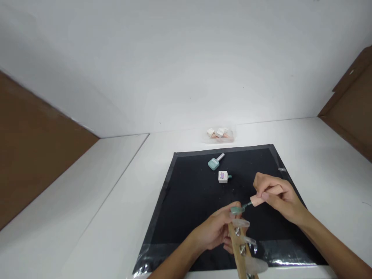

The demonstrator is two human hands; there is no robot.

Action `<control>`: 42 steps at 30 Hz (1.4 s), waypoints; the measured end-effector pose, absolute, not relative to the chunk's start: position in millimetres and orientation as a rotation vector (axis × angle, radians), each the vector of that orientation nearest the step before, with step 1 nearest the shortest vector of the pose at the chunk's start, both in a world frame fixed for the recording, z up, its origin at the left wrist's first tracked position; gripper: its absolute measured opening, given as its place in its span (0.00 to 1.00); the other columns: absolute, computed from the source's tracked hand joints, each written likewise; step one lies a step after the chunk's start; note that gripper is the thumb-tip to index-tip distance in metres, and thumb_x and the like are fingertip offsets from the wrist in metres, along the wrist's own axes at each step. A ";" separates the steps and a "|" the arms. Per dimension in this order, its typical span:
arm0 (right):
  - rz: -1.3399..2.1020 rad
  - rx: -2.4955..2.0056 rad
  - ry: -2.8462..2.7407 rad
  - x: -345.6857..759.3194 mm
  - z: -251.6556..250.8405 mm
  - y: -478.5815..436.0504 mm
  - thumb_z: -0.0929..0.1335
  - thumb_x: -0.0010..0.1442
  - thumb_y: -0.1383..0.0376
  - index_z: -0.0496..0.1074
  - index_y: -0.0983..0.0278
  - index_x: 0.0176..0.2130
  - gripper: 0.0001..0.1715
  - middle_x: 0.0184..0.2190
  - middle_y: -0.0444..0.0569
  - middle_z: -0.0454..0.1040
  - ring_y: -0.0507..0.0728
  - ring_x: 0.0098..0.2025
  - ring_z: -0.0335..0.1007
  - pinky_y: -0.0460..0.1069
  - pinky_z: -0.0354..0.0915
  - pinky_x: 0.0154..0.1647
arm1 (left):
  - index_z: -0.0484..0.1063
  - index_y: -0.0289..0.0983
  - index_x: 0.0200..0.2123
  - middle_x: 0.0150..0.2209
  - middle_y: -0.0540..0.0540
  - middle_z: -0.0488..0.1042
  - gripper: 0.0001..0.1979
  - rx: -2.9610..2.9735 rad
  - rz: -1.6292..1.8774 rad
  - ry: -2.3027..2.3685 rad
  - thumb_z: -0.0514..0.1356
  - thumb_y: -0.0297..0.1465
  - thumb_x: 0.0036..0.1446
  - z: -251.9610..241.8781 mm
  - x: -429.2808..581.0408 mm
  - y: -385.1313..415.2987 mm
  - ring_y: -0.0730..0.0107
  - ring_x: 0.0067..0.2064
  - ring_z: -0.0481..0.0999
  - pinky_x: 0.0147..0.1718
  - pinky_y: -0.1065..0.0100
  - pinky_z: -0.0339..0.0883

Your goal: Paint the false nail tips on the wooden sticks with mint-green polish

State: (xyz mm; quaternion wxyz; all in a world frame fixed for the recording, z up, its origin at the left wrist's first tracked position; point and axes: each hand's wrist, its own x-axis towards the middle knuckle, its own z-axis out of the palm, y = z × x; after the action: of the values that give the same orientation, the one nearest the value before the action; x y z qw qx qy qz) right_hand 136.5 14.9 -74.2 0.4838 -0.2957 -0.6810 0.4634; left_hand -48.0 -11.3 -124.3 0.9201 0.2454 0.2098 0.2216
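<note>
My left hand (216,230) is wrapped round a wooden nail display stand (238,255) that carries several clear false nails (240,223) on metal fittings. At its top end, one false nail (237,210) wears green polish. Pinched in my right hand (279,197) is a pink nail polish brush (257,200), held by its cap. Its green-coated tip meets or nearly meets the edge of the green nail. Beyond my hands, a white polish bottle (223,177) lies uncapped on its side, with green on its neck. Behind it lies a teal bottle (214,164) with a silver cap.
A black mat (192,201) with taped edges covers part of the white table (116,217). A clear tray (219,140) with white and pink items sits behind it. One loose clear nail (281,169) lies by the mat's right edge. Brown panels stand at both sides.
</note>
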 end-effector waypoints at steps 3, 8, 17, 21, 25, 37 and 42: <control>1.158 -0.655 -1.699 136.0 -73.0 14.5 0.64 0.60 0.61 0.71 0.62 0.31 0.10 0.23 0.44 0.65 0.52 0.26 0.60 0.47 0.57 0.25 | 0.53 0.38 0.24 0.16 0.57 0.60 0.15 0.513 0.473 0.461 0.60 0.34 0.45 -122.6 -47.4 -10.6 0.85 0.13 0.50 0.11 0.80 0.41; 1.144 -0.695 -1.767 138.0 -73.9 15.9 0.64 0.61 0.63 0.70 0.63 0.29 0.10 0.21 0.44 0.65 0.52 0.25 0.59 0.47 0.56 0.25 | 0.53 0.38 0.24 0.16 0.57 0.62 0.16 0.505 0.430 0.490 0.61 0.34 0.43 -118.8 -45.8 -10.3 0.85 0.12 0.50 0.10 0.80 0.41; 1.298 -0.660 -1.695 138.1 -77.2 16.8 0.64 0.60 0.59 0.72 0.63 0.31 0.12 0.24 0.44 0.66 0.51 0.26 0.61 0.46 0.56 0.26 | 0.54 0.38 0.26 0.16 0.58 0.61 0.16 0.528 0.402 0.547 0.62 0.35 0.43 -118.2 -45.9 -11.1 0.85 0.12 0.52 0.10 0.79 0.40; 1.274 -0.699 -1.713 139.0 -79.5 17.6 0.64 0.60 0.60 0.71 0.64 0.28 0.12 0.22 0.44 0.65 0.51 0.25 0.59 0.47 0.55 0.25 | 0.54 0.39 0.26 0.16 0.57 0.61 0.17 0.524 0.414 0.477 0.61 0.38 0.46 -120.7 -45.7 -10.9 0.85 0.12 0.50 0.10 0.80 0.40; 1.221 -0.721 -1.669 140.4 -81.3 17.3 0.65 0.60 0.61 0.69 0.63 0.26 0.14 0.20 0.43 0.63 0.51 0.25 0.59 0.47 0.55 0.25 | 0.52 0.39 0.25 0.17 0.57 0.61 0.18 0.506 0.427 0.411 0.61 0.39 0.46 -124.9 -48.1 -10.1 0.85 0.13 0.49 0.11 0.80 0.42; 0.985 -0.650 -1.827 138.3 -74.9 20.2 0.64 0.58 0.70 0.69 0.63 0.28 0.08 0.21 0.44 0.64 0.51 0.25 0.58 0.47 0.56 0.24 | 0.50 0.39 0.25 0.17 0.58 0.60 0.20 0.469 0.457 0.508 0.60 0.41 0.45 -125.3 -49.8 -5.5 0.85 0.14 0.49 0.15 0.77 0.39; 0.960 -0.569 -1.848 137.1 -72.0 20.5 0.65 0.57 0.70 0.71 0.62 0.32 0.05 0.23 0.45 0.67 0.52 0.26 0.61 0.47 0.58 0.25 | 0.53 0.38 0.25 0.16 0.58 0.59 0.17 0.491 0.461 0.523 0.59 0.40 0.45 -122.1 -48.4 -2.6 0.85 0.13 0.48 0.16 0.76 0.40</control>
State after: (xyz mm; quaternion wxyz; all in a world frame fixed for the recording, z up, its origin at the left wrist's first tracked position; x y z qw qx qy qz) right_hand 137.1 20.5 -72.0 0.4716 -0.2325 -0.7548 0.3921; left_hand -48.4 -2.6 -122.1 0.9104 0.2381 0.2537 0.2237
